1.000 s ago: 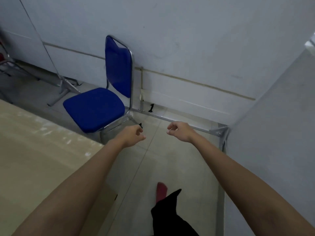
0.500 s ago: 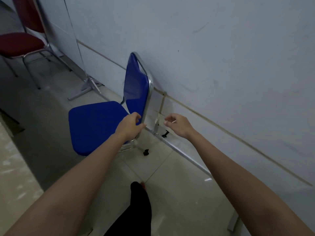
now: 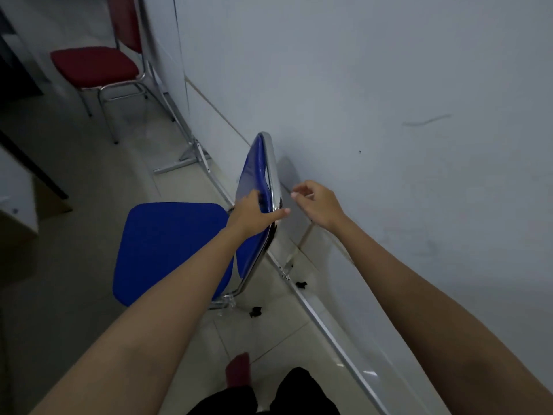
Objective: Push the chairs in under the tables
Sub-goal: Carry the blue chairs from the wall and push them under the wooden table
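A blue padded chair (image 3: 167, 247) with a chrome frame stands on the tiled floor, its back close to the grey partition wall. My left hand (image 3: 254, 212) grips the chrome edge of the backrest about halfway up, fingers in front and thumb behind. My right hand (image 3: 317, 205) hovers just right of the backrest, fingers loosely curled and apart, touching nothing. A red chair (image 3: 95, 65) stands farther off at the upper left. A dark-edged table (image 3: 18, 175) shows partly at the left edge.
The grey partition wall (image 3: 389, 115) runs diagonally on the right with a chrome base rail (image 3: 329, 327) along the floor and a metal foot (image 3: 185, 163) sticking out. My legs and a red shoe (image 3: 238, 369) are at the bottom.
The view has swung left along the wall as I stepped closer. My left hand has moved up and closed on the blue chair's backrest frame; my right hand stays free beside it.
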